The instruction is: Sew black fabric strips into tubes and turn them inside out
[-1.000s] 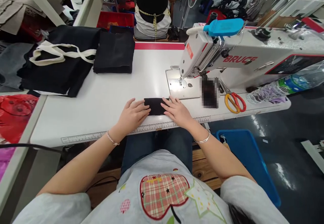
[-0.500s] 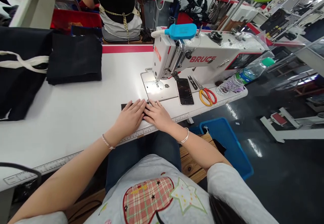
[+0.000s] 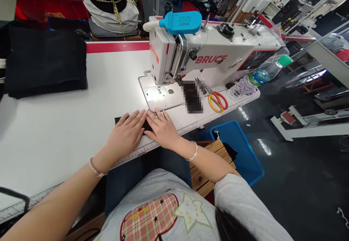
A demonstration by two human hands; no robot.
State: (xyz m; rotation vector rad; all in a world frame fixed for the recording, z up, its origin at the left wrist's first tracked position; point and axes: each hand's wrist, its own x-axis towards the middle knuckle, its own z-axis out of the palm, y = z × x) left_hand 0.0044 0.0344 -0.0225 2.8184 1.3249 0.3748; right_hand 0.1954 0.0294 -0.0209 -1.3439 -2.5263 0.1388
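A small piece of black fabric lies on the white table near its front edge, mostly covered by my hands. My left hand rests flat on it with the fingers stretched out. Beside it, my right hand is also laid out flat, its fingertips close to the left fingers and touching the cloth's right part. Just beyond the hands stands a white sewing machine, its needle area over the metal plate.
Folded black cloth sits at the back left. Right of the needle plate are a pixelated dark object, scissors and a plastic bottle. A blue basket stands on the floor at right. A person sits beyond the table.
The camera view has shifted, so the machine and table sit further left. Both hands remain flat on the black fabric, with slightly more of it showing between them.
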